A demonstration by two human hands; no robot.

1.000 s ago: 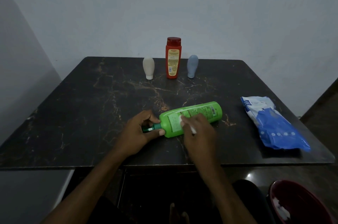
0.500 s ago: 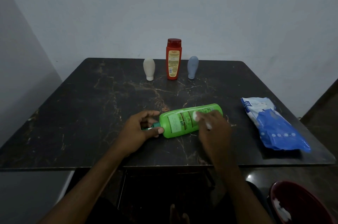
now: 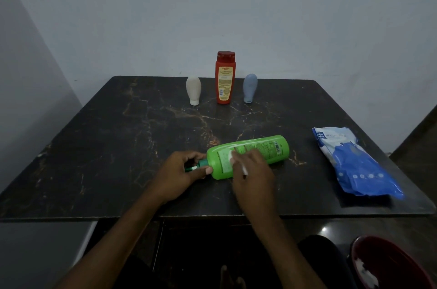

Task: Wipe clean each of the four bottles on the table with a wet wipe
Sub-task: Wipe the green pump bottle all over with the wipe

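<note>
Head view: a green bottle [image 3: 267,147] lies on its side on the dark, marble-patterned worktop [image 3: 118,147], near the front edge. Its dark green cap [image 3: 192,167] points to the left and its base to the right, angled slightly away from the person. The left hand [image 3: 179,174] grips the cap end, with the thumb against the bottle's shoulder and the fingers curled over the neck. The right hand [image 3: 254,170] lies on the middle of the bottle and presses a white wet wipe [image 3: 230,155] onto the printed label. Its fingers are bent over the wipe, and a strip of wipe shows between them; most of the wipe is hidden under the hand.

Three more bottles stand upright in a row at the far edge, close to the wall. A red bottle [image 3: 225,78] with a yellow label is in the middle. A cream bottle [image 3: 193,90] stands cap-down just to its left, and a grey-blue bottle [image 3: 250,88] stands cap-down just to its right; none of them touch.

A blue and white pack of wipes [image 3: 354,161] lies flat on the right side of the worktop, well apart from the green bottle. Below the worktop at the lower right is a dark red bin [image 3: 397,267] with something white inside.
</note>
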